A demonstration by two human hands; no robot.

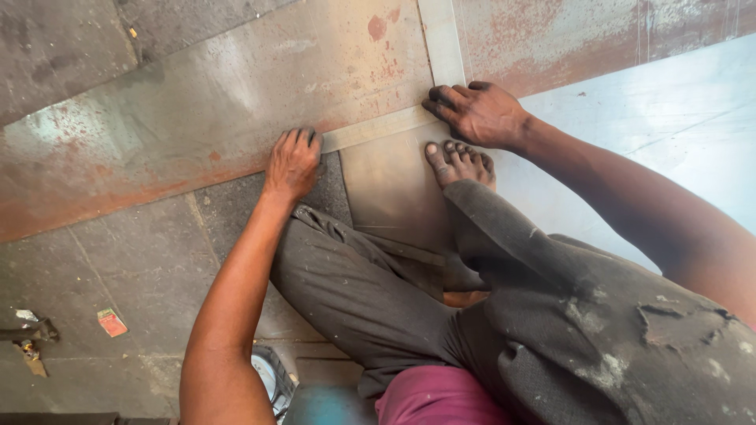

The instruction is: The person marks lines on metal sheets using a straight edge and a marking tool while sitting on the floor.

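A steel L-shaped square (442, 47) lies flat on a rusty metal sheet (197, 110), one arm running up, the other running left. My left hand (293, 163) presses down on the end of the left arm, fingers curled at the sheet's near edge. My right hand (476, 112) presses flat on the square's corner. My bare foot (459, 161) rests just below that hand on a smaller grey plate (390, 189).
A pale shiny metal sheet (669, 118) lies at the right. The concrete floor (118, 267) holds a small red packet (111, 322) and a dark tool (27, 332) at the left. A round object (268, 376) sits under my left arm.
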